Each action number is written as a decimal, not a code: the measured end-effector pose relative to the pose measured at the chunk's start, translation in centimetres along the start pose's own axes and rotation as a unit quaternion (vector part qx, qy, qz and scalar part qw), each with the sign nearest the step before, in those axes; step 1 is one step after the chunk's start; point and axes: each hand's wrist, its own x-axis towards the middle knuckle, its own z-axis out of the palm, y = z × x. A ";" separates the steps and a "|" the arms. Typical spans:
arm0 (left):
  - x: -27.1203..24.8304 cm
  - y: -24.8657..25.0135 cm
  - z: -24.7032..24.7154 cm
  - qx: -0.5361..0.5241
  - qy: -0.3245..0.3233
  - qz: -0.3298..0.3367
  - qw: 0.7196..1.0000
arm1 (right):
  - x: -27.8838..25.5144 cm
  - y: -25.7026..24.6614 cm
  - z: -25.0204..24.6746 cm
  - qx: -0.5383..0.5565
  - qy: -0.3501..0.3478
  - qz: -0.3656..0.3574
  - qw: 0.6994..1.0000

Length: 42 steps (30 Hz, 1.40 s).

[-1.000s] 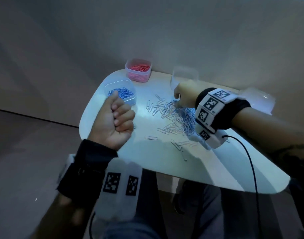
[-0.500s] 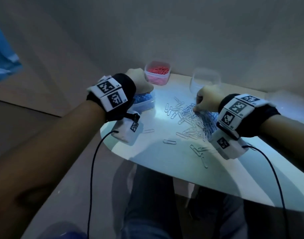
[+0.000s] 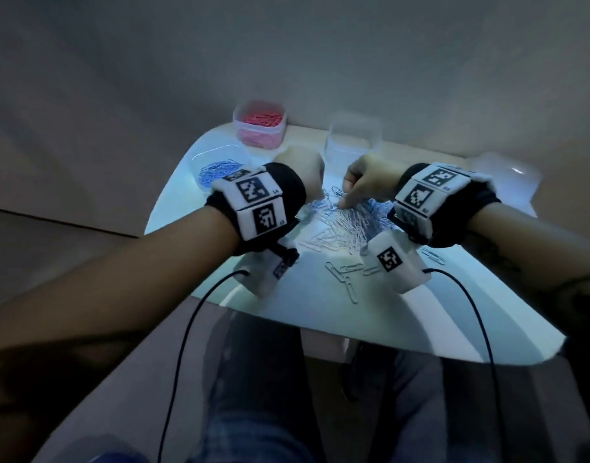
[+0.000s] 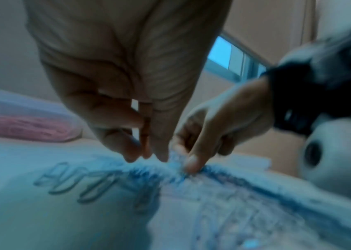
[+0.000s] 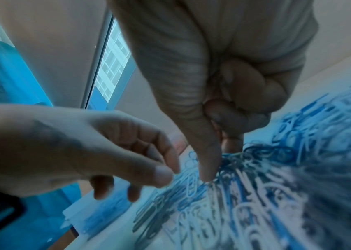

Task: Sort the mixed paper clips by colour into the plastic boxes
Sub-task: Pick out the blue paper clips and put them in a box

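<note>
A mixed pile of blue and white paper clips [image 3: 347, 225] lies mid-table. My left hand [image 3: 305, 180] hangs at the pile's left edge, fingers [image 4: 159, 152] loosely pointing down just above the clips and holding nothing. My right hand [image 3: 345, 203] is on the pile's far side. Its thumb [image 5: 206, 169] and forefinger reach down into the clips, the other fingers curled into the palm; whether a clip is pinched is hidden. Blue clips fill a clear box [image 3: 216, 168] at the left, and pink ones a box [image 3: 260, 123] behind it.
An empty clear box [image 3: 352, 138] stands at the table's far edge behind my hands, another clear box [image 3: 507, 175] at the far right. Stray clips [image 3: 345, 279] lie toward the near edge of the white table [image 3: 454, 312]. Wrist cables hang off the front.
My left hand, a raised fist a second ago, went over the blue box and has now come right to the pile's edge. My right hand has stayed at the pile.
</note>
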 end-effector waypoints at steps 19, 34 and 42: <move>2.2 -1.9 0.6 -0.151 -0.004 -0.071 0.986 | -2.6 3.2 -1.1 0.063 -0.036 -0.038 0.997; 3.5 -0.9 -0.3 -0.108 -0.106 -0.092 0.984 | -3.9 3.4 -1.5 0.119 0.021 -0.047 0.992; 3.3 -2.0 -1.4 -0.126 -0.074 -0.071 0.987 | -3.7 2.4 -1.2 0.162 -0.003 -0.021 0.987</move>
